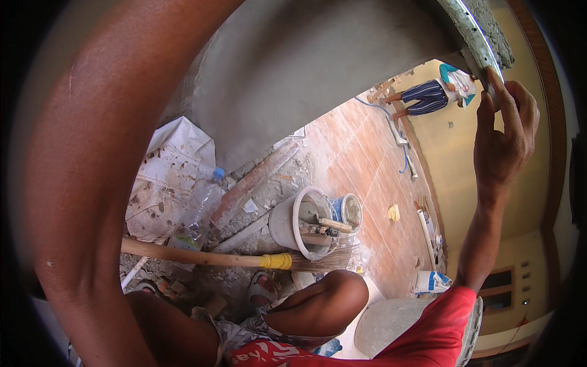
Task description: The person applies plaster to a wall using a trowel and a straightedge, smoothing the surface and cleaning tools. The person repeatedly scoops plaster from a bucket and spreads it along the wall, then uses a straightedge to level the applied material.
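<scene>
My right hand [509,131] is raised at the upper right, its thumb and fingers closed on the lower end of a pale metal strip with small holes [472,29]. The strip runs along the edge of a smooth grey plastered wall [306,67], and its upper part leaves the picture. Rough mortar [494,27] shows beside the strip. My left forearm [131,73] reaches up across the left side and out over the top edge, so my left hand is out of sight.
A white bucket [282,227] holds tools near a broom [202,255]. A plastic bottle [205,199], stained white sack [174,153] and rubble lie by the wall's foot. A large grey tub [388,324] stands beside me. Another person [428,98] stands farther off on the tiled floor [348,140].
</scene>
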`<act>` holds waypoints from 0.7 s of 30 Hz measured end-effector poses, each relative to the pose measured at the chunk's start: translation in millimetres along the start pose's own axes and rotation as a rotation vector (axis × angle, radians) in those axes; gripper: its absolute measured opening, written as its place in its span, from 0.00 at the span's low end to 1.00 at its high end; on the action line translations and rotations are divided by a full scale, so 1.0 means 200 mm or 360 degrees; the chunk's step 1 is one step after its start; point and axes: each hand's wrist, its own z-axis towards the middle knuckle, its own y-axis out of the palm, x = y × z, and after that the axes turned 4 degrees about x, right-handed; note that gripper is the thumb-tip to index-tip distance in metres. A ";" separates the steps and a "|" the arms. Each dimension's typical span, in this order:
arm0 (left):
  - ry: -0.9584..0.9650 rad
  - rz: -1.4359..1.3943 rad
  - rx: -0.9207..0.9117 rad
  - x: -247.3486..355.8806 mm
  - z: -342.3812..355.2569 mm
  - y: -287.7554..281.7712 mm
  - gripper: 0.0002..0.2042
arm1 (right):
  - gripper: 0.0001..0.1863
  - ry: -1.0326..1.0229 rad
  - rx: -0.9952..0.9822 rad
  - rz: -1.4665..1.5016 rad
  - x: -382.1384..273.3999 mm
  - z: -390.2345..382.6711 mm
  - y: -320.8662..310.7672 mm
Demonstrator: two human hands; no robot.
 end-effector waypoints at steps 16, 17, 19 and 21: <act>0.0224 -0.0039 -0.0276 -0.13 0.07 -0.02 0.08 | 0.18 -0.0027 0.0024 0.0049 0.00 0.00 0.01; 0.0169 -0.0075 -0.0314 -0.12 0.08 -0.02 0.08 | 0.18 -0.0025 0.0030 0.0051 0.00 0.00 0.01; 0.0058 0.0014 -0.0400 -0.10 0.09 -0.02 0.08 | 0.18 -0.0034 0.0033 0.0045 0.00 0.00 0.02; 0.0001 0.0050 -0.0428 -0.10 0.10 -0.03 0.09 | 0.17 -0.0056 0.0033 0.0027 0.01 0.00 0.01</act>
